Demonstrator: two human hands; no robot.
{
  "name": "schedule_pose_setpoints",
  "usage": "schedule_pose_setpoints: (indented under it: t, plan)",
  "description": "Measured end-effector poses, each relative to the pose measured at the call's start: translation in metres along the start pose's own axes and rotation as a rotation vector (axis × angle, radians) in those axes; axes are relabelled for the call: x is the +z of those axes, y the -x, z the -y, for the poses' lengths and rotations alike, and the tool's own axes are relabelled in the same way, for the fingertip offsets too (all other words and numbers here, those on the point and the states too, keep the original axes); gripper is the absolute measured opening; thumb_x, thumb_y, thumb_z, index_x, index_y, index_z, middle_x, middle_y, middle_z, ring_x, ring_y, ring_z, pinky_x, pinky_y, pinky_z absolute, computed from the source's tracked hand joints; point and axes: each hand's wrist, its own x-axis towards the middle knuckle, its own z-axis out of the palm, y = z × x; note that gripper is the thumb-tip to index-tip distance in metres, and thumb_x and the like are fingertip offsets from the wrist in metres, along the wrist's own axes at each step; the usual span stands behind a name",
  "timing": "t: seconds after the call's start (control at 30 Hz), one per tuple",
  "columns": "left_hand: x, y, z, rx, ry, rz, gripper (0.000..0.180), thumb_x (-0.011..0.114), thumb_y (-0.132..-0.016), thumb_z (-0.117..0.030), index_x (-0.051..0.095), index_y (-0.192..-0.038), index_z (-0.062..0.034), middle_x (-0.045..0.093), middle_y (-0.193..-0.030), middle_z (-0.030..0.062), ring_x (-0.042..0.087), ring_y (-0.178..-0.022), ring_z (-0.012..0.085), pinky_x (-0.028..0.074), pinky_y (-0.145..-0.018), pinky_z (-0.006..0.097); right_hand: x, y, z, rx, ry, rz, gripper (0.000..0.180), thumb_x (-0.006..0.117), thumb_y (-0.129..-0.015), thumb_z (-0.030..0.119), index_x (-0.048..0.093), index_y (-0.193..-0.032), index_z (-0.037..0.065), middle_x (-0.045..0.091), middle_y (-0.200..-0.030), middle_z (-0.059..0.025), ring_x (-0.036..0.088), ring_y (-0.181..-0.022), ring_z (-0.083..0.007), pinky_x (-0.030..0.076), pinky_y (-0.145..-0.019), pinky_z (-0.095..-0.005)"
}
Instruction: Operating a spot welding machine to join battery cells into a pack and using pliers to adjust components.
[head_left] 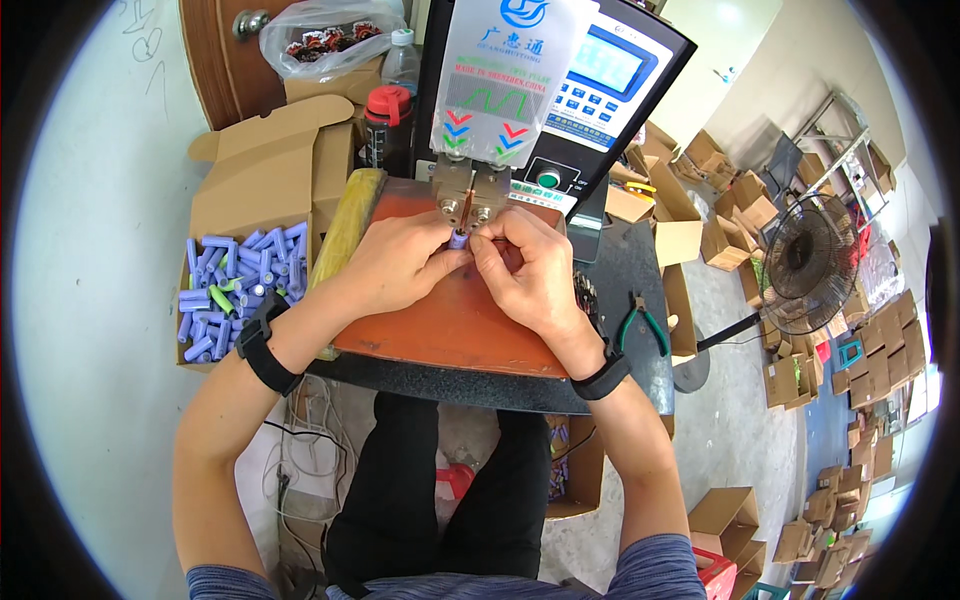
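Observation:
Both my hands meet under the electrode head (pixel 468 195) of a spot welding machine (pixel 515 90). A purple cylindrical battery cell (pixel 458 241) stands between them, just below the electrodes. My left hand (pixel 408 258) closes thumb and fingers on the cell from the left. My right hand (pixel 525 265) is pinched close to the cell's top from the right; what sits in its fingertips is too small to make out. Beneath the hands lies an orange-brown work mat (pixel 450 325) on a dark table.
At the left stands an open cardboard box (pixel 262 165) of purple and green cells (pixel 240 280). A yellow wrapped roll (pixel 345 225) lies beside the mat. Green-handled pliers (pixel 640 328) rest at the table's right. Behind are a red-capped bottle (pixel 388 115) and, further right, a standing fan (pixel 808 265).

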Motion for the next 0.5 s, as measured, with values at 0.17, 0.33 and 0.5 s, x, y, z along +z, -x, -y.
schedule_pose_setpoints:
  t: [0.17, 0.33, 0.5]
  plan:
    - [0.0018, -0.003, -0.002, -0.035, -0.038, 0.053, 0.023, 0.058, -0.088, -0.026, 0.058, -0.1, -0.0059, 0.063, -0.093, 0.0148, 0.06, -0.085, 0.0383, 0.047, -0.071, 0.048, -0.003, 0.0014, -0.0016, 0.005, -0.03, -0.005, 0.005, 0.066, -0.077, 0.005, 0.061, -0.077, 0.004, 0.062, -0.071, -0.0086, 0.062, -0.057, -0.0235, 0.048, -0.052, -0.0322]
    - [-0.0011, -0.0004, 0.0003, 0.003, -0.011, -0.016, 0.022, 0.057, -0.088, -0.026, 0.059, -0.096, -0.0053, 0.063, -0.089, 0.0147, 0.061, -0.083, 0.0376, 0.046, -0.07, 0.047, 0.0008, -0.0006, 0.0005, -0.035, -0.027, 0.006, 0.005, 0.066, -0.077, 0.005, 0.061, -0.078, 0.004, 0.062, -0.071, -0.0089, 0.062, -0.057, -0.0244, 0.048, -0.052, -0.0326]
    - [-0.0051, 0.0014, -0.0021, -0.046, -0.002, 0.044, 0.02, 0.058, -0.087, -0.024, 0.06, -0.088, -0.0043, 0.063, -0.082, 0.0141, 0.061, -0.079, 0.0373, 0.046, -0.068, 0.046, 0.0031, -0.0008, 0.0045, -0.058, -0.025, -0.014, 0.006, 0.065, -0.079, 0.004, 0.059, -0.081, 0.003, 0.06, -0.073, -0.0112, 0.062, -0.066, -0.031, 0.049, -0.057, -0.0361]
